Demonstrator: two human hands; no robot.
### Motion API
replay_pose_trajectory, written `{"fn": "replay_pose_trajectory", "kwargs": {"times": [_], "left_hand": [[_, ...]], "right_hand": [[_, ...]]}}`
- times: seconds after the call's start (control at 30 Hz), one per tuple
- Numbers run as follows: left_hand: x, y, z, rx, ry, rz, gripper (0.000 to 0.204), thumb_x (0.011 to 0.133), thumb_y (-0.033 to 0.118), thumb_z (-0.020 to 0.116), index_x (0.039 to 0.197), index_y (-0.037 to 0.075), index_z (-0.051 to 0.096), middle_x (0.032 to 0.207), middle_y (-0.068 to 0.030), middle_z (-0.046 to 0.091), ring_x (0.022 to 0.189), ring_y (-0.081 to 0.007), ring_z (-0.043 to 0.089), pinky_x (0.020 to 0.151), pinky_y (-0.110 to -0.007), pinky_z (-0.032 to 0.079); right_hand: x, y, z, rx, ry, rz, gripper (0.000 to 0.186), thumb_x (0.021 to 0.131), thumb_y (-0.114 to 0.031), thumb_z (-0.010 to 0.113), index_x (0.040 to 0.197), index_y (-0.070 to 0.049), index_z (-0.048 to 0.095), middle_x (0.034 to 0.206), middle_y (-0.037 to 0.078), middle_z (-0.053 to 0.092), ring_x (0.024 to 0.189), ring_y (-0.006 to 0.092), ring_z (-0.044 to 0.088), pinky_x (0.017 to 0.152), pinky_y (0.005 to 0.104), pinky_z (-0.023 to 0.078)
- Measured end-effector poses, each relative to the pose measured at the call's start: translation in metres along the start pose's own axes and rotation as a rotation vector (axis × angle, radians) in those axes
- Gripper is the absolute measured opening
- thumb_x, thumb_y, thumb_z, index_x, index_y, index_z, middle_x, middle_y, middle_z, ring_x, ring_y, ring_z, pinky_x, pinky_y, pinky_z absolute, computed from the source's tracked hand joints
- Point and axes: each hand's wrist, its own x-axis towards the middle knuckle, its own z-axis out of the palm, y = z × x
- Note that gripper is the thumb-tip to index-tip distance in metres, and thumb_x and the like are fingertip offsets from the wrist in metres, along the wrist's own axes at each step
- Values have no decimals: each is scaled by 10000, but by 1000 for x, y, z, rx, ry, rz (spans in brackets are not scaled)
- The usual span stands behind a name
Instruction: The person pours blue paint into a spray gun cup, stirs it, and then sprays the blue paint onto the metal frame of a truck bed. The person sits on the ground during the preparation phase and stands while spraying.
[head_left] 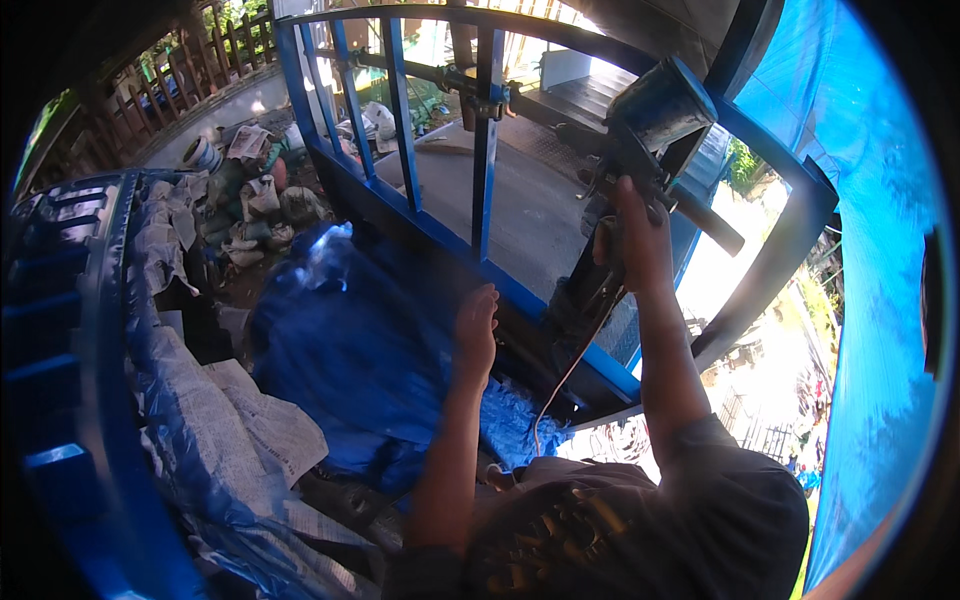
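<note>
In my right hand (pixel 645 235) is a paint spray gun (pixel 640 165), its round metal cup (pixel 662 100) tilted on top. My fingers wrap its grip, and a thin hose (pixel 580 360) runs down from it. The gun is up against my view of a blue-painted metal frame (pixel 487 150) with upright bars; whether it touches cannot be told. My left hand (pixel 476 335) is raised beside the frame's lower rail, empty, its fingers loosely extended and partly turned away. Beneath it spreads a crumpled blue plastic sheet (pixel 350 360).
To the left stands a dark blue vehicle-like panel (pixel 65 300), edged with newspaper sheets (pixel 240 410). Several sacks (pixel 262 195) and a bucket (pixel 203 155) lie behind. A bright blue tarp (pixel 870 330) hangs at the right. A fence (pixel 165 80) runs along the far left.
</note>
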Motion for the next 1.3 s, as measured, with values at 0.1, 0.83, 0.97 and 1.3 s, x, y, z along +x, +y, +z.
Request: {"fn": "replay_pose_trajectory", "kwargs": {"times": [0.1, 0.83, 0.97, 1.3], "left_hand": [[-16, 10, 3, -5, -23, -16, 409, 1085, 385, 526, 1378, 113, 614, 1323, -61, 645, 1216, -180, 588, 1017, -345, 466], [-83, 89, 122, 440, -424, 381, 423, 1062, 307, 578, 1356, 5, 598, 1296, -171, 632, 1162, -264, 624, 976, -366, 500], [-91, 141, 140, 504, -415, 587, 343, 1032, 203, 618, 1329, 30, 623, 1280, -125, 640, 1146, -226, 625, 945, -348, 508], [-109, 125, 124, 493, -451, 486, 289, 1046, 172, 607, 1299, 38, 649, 1227, -90, 665, 1069, -160, 635, 932, -285, 500]], "right_hand": [[-26, -7, -48, -11, -31, 110, 635, 989, -626, 562, 1120, -10, 639, 488, 100, 530, 385, 173, 536, 397, 269, 416], [-84, -19, -122, -271, 327, -169, 361, 969, -273, 726, 1229, -45, 621, 903, 149, 734, 789, 240, 718, 697, 360, 526], [-74, -36, -109, -356, 322, -174, 411, 969, -339, 715, 1257, -69, 602, 973, 223, 735, 924, 407, 726, 782, 451, 535], [-54, -42, -111, -504, 318, -232, 503, 966, -421, 699, 1297, -72, 551, 1067, 296, 711, 1015, 530, 661, 812, 537, 530]]}}
